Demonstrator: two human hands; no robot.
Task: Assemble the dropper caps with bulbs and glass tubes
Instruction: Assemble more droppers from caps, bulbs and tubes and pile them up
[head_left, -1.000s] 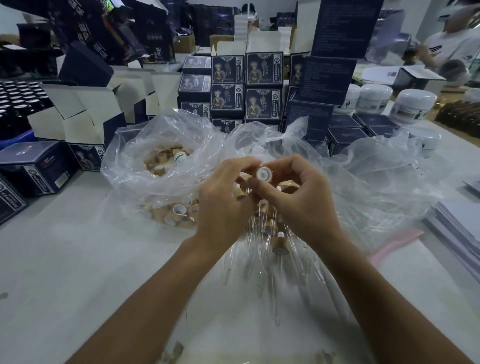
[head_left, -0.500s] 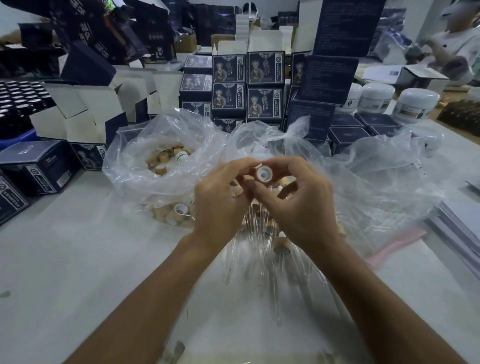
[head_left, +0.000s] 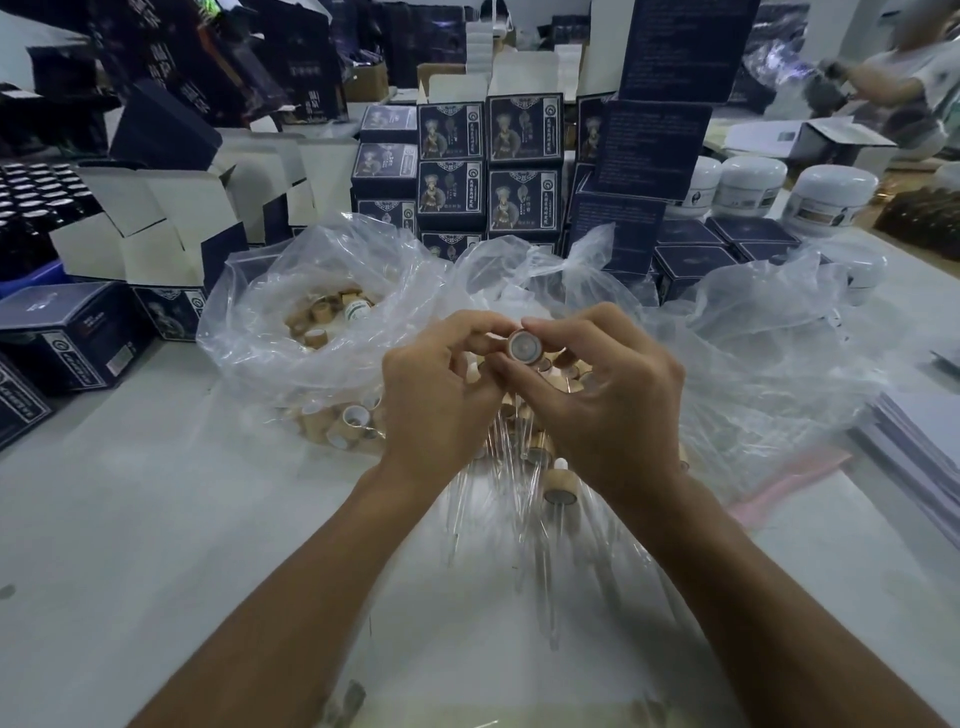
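A round dropper cap (head_left: 523, 345) with a wooden collar and a white inside faces me, held up between both hands over the table. My right hand (head_left: 602, 395) pinches it with thumb and forefinger. My left hand (head_left: 436, 395) pinches its left edge with curled fingers. Below the hands lies a pile of clear glass tubes (head_left: 498, 499), some fitted to wooden caps, one assembled dropper (head_left: 560, 486) among them. Loose wooden caps (head_left: 345, 421) fill a clear plastic bag (head_left: 291, 322) to the left.
Dark blue printed boxes (head_left: 523, 166) are stacked behind the bags, open cartons (head_left: 156, 228) at left, white jars (head_left: 831, 200) at back right. A second crumpled clear bag (head_left: 769, 343) lies right, a paper stack (head_left: 914, 441) at the right edge. Another person (head_left: 909, 78) works far right.
The cap has been turned slightly between my fingers and shifted a little to the right. Both hands stay in the same place above the tubes.
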